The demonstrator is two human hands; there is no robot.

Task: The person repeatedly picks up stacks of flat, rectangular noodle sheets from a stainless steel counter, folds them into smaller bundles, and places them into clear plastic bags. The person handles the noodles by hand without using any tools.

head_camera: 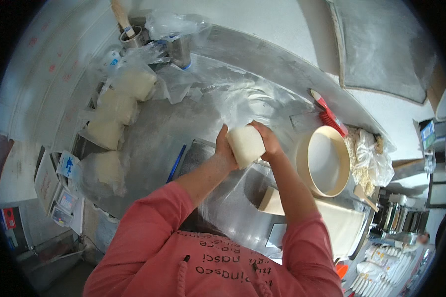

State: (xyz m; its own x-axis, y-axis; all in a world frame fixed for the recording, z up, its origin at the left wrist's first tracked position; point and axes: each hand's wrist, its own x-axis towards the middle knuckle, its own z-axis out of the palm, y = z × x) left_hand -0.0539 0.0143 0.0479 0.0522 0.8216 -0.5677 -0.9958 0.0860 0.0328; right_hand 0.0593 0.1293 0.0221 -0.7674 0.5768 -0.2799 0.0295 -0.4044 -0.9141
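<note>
A thick cream-coloured block (pixel 246 145), probably a stack of dough wrappers, is held up between my two hands over a steel worktop (pixel 163 122). My left hand (pixel 226 152) presses its left side, thumb pointing away from me. Around the right side and far corner curls my right hand (pixel 270 141). White flour (pixel 254 98) is spread on the worktop beyond the block. Similar pale stacks (pixel 106 133) in clear plastic bags line the left side.
Right of my hands stands a round sieve (pixel 324 161), with a red-handled brush (pixel 327 111) behind it and bagged pale strands (pixel 371 156) beside it. A blue stick (pixel 177 163) lies left of my forearm. A metal canister (pixel 179 52) and a brush in a cup (pixel 132 37) stand at the back left.
</note>
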